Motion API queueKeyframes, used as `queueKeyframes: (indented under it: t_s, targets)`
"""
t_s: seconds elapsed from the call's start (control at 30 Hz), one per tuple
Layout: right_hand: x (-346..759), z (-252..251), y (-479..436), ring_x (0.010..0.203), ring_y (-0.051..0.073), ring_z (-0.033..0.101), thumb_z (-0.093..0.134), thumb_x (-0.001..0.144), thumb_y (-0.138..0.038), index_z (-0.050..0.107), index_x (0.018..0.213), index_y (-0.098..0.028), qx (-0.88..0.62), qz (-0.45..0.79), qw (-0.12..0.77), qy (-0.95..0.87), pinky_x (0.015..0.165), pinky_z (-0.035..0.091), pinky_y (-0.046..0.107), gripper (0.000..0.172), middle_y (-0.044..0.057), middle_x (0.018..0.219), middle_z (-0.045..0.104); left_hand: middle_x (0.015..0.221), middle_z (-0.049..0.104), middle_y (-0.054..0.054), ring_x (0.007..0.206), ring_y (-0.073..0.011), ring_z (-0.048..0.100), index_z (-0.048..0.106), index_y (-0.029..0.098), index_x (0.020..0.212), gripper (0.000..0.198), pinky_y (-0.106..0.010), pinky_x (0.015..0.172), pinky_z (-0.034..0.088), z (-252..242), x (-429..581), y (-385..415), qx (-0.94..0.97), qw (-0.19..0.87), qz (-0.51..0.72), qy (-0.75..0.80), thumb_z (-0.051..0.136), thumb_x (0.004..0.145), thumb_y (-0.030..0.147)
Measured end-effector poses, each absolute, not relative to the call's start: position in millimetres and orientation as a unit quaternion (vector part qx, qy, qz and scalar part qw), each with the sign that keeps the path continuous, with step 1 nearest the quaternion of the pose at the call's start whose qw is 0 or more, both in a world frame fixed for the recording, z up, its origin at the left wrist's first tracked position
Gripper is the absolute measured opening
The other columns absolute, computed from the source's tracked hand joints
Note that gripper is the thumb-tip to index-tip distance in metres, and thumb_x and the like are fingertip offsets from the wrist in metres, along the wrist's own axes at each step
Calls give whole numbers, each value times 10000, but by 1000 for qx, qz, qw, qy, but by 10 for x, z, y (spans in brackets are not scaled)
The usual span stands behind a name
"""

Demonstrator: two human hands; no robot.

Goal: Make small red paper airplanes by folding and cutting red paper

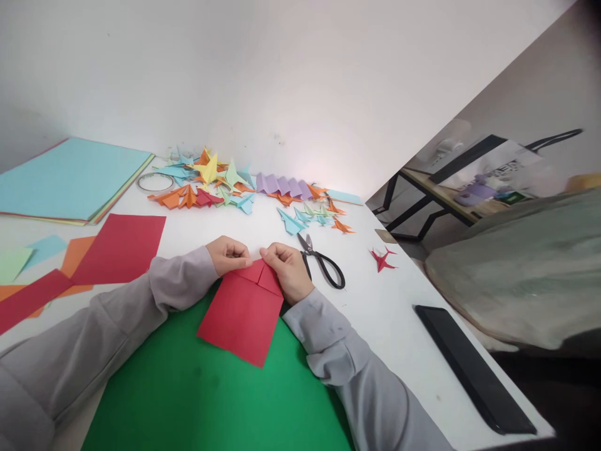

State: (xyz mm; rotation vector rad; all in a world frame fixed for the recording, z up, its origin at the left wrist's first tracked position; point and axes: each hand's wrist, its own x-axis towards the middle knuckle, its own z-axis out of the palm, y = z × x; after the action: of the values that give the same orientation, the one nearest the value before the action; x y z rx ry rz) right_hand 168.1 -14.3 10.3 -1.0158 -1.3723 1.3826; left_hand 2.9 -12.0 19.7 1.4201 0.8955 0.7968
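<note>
A sheet of red paper [241, 319] lies over the green mat [201, 394], its top end folded into flaps that come to a low point. My left hand [230, 255] pinches the upper left of the fold, fingers curled in. On the other side of the point, my right hand [287, 266] grips the top edge between thumb and fingers. The two hands are a small gap apart. Just beyond my right hand, black-handled scissors [323, 260] rest on the table with the blades slightly parted.
Folded paper figures [211, 172] in several colours crowd the wall side. A stack of large coloured sheets [70, 178] sits at the left, with red offcuts [119, 250] nearer. To the right are a red paper figure [384, 259] and a black flat object [472, 366].
</note>
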Motion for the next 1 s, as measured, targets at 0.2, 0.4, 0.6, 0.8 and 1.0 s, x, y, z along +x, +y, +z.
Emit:
queueKeyframes:
  t_s: [0.2,0.4,0.6,0.8,1.0]
  targets:
    - [1706,138,-131,386,41,259,698,570,-434,411,476,-183,-423,590,492,-480,398,178,206,393,-85,410,353,428,470,14,386,-52,362,528,126,457,237,-190,369,239,179,-38,-73,584,635,334,381,669,530,303]
    - [1758,113,-90,390,50,283,705,575,-416,358,498,-196,-415,606,527,-427,410,229,206,418,-87,431,343,424,503,-8,335,-76,421,527,123,422,184,-200,325,275,194,-139,-40,542,687,344,342,624,530,236]
    - [1745,93,-105,397,50,255,694,600,-427,386,489,-189,-416,590,513,-464,410,183,210,404,-83,429,343,382,479,21,315,-79,426,524,133,486,246,-192,324,277,196,-66,-24,505,672,370,394,652,573,324]
    - [1698,143,-170,425,56,276,626,676,-443,438,503,-181,-415,545,459,-565,428,207,213,366,-73,450,370,479,559,19,439,-68,464,623,113,574,203,-189,442,342,235,80,-148,572,631,346,394,695,567,303]
    - [1696,198,-186,467,71,389,632,611,-311,549,576,-172,-397,551,398,-617,461,285,212,167,-48,507,499,456,535,29,437,-67,434,627,125,552,159,-190,436,314,242,57,-130,585,629,317,403,667,549,279]
